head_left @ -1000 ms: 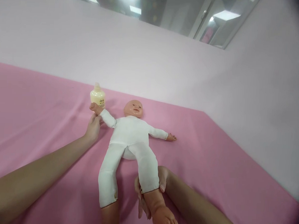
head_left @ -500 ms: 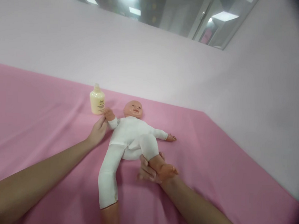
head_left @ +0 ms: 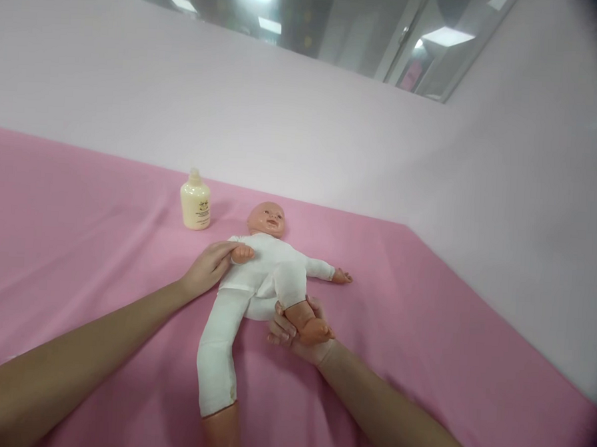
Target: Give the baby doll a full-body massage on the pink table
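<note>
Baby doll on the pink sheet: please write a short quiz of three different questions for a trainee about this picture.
1. True or false: the left hand holds the cream bottle.
2. Which part of the baby doll does the right hand hold? A) the head B) the bent leg at the foot C) the outstretched arm
3. Fill in: the bottle stands upright on the pink sheet, beside the doll's ____.

Key:
1. False. The left hand holds the doll's arm, folded onto the chest; the bottle stands apart.
2. B
3. head
</note>
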Demonstrator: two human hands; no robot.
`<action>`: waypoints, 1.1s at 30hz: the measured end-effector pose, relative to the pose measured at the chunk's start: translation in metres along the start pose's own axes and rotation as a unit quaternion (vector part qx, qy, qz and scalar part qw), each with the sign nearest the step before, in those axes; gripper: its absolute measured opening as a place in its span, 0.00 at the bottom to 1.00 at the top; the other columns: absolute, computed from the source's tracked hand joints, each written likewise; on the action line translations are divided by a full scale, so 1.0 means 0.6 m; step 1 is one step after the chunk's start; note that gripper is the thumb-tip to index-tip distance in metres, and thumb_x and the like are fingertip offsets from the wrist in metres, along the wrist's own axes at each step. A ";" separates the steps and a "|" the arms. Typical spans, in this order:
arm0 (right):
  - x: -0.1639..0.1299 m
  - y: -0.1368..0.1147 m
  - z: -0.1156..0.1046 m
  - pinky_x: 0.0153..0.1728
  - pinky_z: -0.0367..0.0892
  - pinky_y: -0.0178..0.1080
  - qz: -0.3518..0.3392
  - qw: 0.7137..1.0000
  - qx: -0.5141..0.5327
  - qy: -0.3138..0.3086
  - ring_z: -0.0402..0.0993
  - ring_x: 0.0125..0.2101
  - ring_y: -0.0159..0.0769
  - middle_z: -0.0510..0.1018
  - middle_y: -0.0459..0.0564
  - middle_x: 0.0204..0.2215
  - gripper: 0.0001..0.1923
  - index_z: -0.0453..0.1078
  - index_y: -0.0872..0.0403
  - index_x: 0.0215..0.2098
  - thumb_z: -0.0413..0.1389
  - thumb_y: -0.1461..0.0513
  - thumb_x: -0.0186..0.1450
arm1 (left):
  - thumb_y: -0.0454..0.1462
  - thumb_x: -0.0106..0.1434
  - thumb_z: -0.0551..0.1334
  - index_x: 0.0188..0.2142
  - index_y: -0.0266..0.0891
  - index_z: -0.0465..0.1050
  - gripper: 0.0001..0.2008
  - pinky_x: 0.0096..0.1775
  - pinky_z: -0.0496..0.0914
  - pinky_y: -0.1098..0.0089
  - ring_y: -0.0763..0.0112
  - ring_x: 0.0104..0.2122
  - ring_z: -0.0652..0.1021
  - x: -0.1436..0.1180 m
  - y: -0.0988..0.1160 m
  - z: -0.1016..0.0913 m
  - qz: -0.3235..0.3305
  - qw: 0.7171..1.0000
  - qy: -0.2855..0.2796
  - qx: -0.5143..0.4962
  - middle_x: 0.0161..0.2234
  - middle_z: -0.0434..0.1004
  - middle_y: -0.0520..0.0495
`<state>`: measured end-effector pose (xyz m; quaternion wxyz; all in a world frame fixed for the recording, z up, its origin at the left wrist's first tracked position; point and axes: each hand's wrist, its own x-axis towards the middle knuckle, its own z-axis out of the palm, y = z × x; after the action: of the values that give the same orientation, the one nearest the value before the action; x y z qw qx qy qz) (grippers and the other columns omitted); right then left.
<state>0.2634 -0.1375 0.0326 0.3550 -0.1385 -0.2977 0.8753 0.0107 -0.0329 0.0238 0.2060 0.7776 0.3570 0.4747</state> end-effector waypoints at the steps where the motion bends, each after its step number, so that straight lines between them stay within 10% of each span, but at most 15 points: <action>1: 0.000 0.000 0.001 0.35 0.62 0.38 -0.001 1.000 -0.002 0.003 0.53 0.22 0.29 0.61 0.41 0.17 0.31 0.70 0.57 0.34 0.49 0.38 0.61 | 0.37 0.67 0.53 0.50 0.45 0.75 0.17 0.55 0.67 0.58 0.59 0.50 0.76 0.000 0.001 0.000 0.002 1.000 -0.003 0.003 0.49 0.79 0.46; 25: -0.008 0.023 -0.035 0.40 0.64 0.45 0.053 0.988 -0.085 -0.119 0.66 0.24 0.34 0.71 0.46 0.21 0.33 0.64 0.55 0.40 0.55 0.37 0.51 | 0.43 0.68 0.55 0.53 0.46 0.72 0.17 0.60 0.62 0.54 0.57 0.55 0.73 -0.007 -0.007 0.006 -0.016 1.000 0.002 -0.023 0.54 0.76 0.44; 33: -0.007 0.029 -0.049 0.42 0.67 0.46 0.066 0.982 -0.077 -0.160 0.68 0.22 0.35 0.73 0.46 0.19 0.33 0.65 0.55 0.38 0.56 0.37 0.49 | 0.41 0.67 0.55 0.40 0.44 0.64 0.05 0.58 0.63 0.51 0.57 0.56 0.74 -0.010 -0.004 0.010 -0.052 0.995 0.007 -0.080 0.52 0.76 0.39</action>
<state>0.2702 -0.1379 -0.0008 0.2324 -0.0428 -0.4077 0.8820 0.0132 -0.0357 0.0157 0.2899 0.7352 0.3595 0.4962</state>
